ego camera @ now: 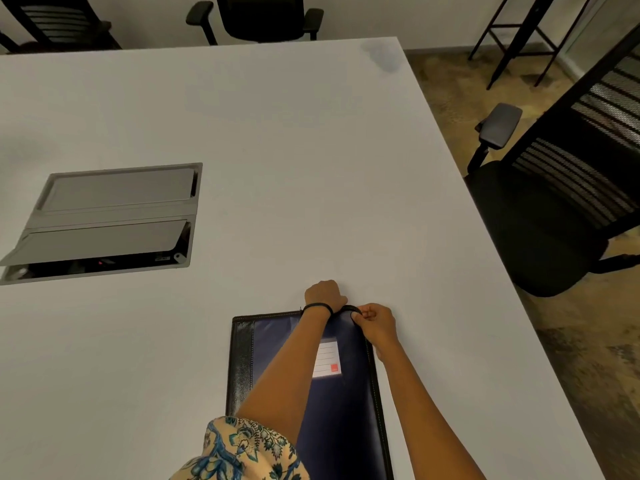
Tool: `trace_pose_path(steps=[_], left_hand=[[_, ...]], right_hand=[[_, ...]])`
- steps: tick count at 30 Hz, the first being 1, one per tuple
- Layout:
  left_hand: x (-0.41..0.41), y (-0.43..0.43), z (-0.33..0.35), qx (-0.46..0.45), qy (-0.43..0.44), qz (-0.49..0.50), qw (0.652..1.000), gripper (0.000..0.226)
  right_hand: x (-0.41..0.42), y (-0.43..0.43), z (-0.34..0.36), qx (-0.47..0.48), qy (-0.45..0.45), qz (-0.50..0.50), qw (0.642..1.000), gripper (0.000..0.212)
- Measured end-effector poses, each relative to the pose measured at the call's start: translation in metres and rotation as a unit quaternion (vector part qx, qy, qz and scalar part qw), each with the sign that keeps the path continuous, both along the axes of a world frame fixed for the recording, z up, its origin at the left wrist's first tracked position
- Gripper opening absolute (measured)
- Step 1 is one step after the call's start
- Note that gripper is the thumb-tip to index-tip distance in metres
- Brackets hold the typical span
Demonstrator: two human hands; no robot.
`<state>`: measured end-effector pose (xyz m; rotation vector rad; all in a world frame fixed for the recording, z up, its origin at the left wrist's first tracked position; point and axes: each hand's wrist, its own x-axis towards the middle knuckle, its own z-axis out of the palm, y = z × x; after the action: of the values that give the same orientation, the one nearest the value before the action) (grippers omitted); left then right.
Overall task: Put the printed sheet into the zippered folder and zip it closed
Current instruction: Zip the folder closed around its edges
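Observation:
A dark blue zippered folder (343,403) with a black spine and a white label lies closed on the white table (277,150), near its front edge. My left hand (323,292) curls over the folder's far edge and holds it down. My right hand (375,323) pinches the zipper at the folder's far right corner. The zip pull itself is hidden under my fingers. No printed sheet shows anywhere in view.
A grey cable box (104,220) with hinged lids is set into the table at the left, its near lid ajar. A black office chair (561,188) stands by the table's right edge. More chairs (263,19) stand behind the far edge.

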<state>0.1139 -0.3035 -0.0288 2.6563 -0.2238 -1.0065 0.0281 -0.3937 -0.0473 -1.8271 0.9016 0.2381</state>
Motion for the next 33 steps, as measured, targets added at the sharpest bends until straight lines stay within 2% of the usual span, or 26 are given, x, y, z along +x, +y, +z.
trace_pose_path(steps=[9,21,26,29,33], left_hand=[[-0.005,0.012,-0.002,-0.061,-0.003,0.042,0.997,0.043],[-0.007,0.016,-0.009,-0.099,-0.008,0.074,0.992,0.049],[-0.011,0.012,-0.003,-0.06,-0.053,0.025,0.996,0.044],[-0.014,0.006,0.005,-0.034,-0.077,-0.02,0.996,0.028],[-0.017,0.002,0.002,-0.017,-0.085,-0.041,0.995,0.024]], right_hand=[[-0.005,-0.003,0.001,0.027,-0.021,-0.016,0.999,0.011],[-0.005,-0.005,-0.003,0.03,-0.024,-0.018,0.999,0.013],[-0.004,-0.006,-0.006,0.023,-0.024,-0.01,0.999,0.013],[-0.004,-0.006,-0.008,0.026,-0.026,-0.009,0.999,0.013],[-0.006,-0.006,-0.009,0.022,-0.033,-0.014,0.999,0.01]])
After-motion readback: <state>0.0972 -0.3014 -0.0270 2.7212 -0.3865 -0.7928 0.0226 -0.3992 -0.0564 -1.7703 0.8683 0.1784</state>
